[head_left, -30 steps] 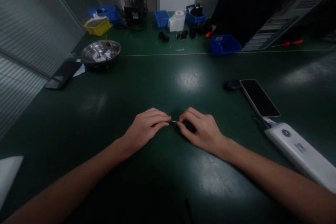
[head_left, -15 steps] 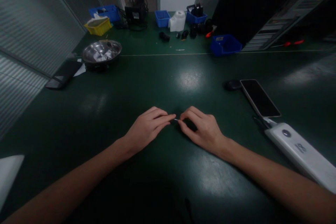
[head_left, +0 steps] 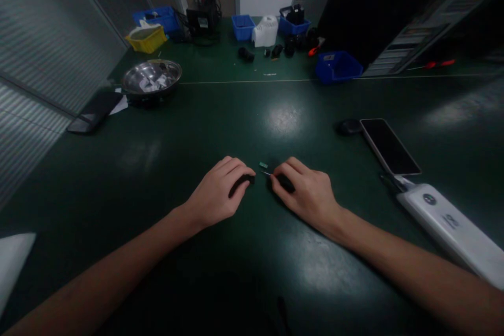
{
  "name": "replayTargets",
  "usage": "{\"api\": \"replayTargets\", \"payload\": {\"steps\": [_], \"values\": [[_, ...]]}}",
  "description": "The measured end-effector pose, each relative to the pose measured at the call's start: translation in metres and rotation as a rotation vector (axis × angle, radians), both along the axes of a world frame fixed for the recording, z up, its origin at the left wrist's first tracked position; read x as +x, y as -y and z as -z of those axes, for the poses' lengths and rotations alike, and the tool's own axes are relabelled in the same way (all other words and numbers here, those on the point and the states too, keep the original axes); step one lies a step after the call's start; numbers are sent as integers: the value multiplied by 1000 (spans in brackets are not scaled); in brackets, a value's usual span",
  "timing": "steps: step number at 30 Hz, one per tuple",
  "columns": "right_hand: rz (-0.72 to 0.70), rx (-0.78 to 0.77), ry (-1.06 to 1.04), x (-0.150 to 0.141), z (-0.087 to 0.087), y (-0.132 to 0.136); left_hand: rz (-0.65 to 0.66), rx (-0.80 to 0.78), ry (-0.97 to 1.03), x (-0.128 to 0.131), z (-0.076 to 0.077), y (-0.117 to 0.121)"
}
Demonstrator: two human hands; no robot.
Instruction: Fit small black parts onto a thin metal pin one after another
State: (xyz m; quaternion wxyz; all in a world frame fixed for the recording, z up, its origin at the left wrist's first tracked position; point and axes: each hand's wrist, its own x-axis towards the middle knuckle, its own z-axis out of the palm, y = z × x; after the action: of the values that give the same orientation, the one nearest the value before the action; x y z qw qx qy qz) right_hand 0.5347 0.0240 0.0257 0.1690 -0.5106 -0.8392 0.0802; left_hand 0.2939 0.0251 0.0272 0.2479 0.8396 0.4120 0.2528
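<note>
My left hand [head_left: 216, 191] rests low over the green table, thumb and fingers closed round a small dark curved piece [head_left: 246, 179]; its exact kind cannot be made out. Facing it, my right hand [head_left: 309, 191] pinches a thin, light metallic rod [head_left: 265, 172] that points left toward the other hand. A dark patch inside the right hand's grip may be shadow or a part. Between the hands, just beyond their fingertips, lies a small green circuit board [head_left: 263, 165], apart from both.
To the right are a phone [head_left: 389, 146], a black mouse [head_left: 349, 127] and a long white device [head_left: 452, 226]. A metal bowl [head_left: 151, 77] with white scraps stands back left. Blue bins [head_left: 338, 67], a yellow bin [head_left: 147, 39] and a white housing [head_left: 265, 31] line the back.
The hands have moved slightly apart. My left fingers have parted from the thin rod, and the dark piece in them now shows. The green board has come into view between the hands.
</note>
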Motion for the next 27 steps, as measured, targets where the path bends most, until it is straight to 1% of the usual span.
{"api": "replayTargets", "payload": {"steps": [3,6,11,14,18,21,25,27], "values": [[8,26,17,0,0,1,-4,-3,11,0,1,-1],[27,43,-23,-1,1,0,-11,9,16,1,3,-5],[81,42,-68,-2,2,-2,58,6,-39,5,5,-15],[100,32,-85,-2,1,-3,69,18,-60,8,4,-18],[138,8,-132,0,-1,-6,83,59,-69,8,3,-17],[147,-21,-125,1,-3,-7,92,109,-78,6,2,-13],[128,-28,-103,1,-2,-8,171,161,-138,6,2,-8],[119,-20,-109,1,-1,-8,180,174,-164,7,1,-7]]}}
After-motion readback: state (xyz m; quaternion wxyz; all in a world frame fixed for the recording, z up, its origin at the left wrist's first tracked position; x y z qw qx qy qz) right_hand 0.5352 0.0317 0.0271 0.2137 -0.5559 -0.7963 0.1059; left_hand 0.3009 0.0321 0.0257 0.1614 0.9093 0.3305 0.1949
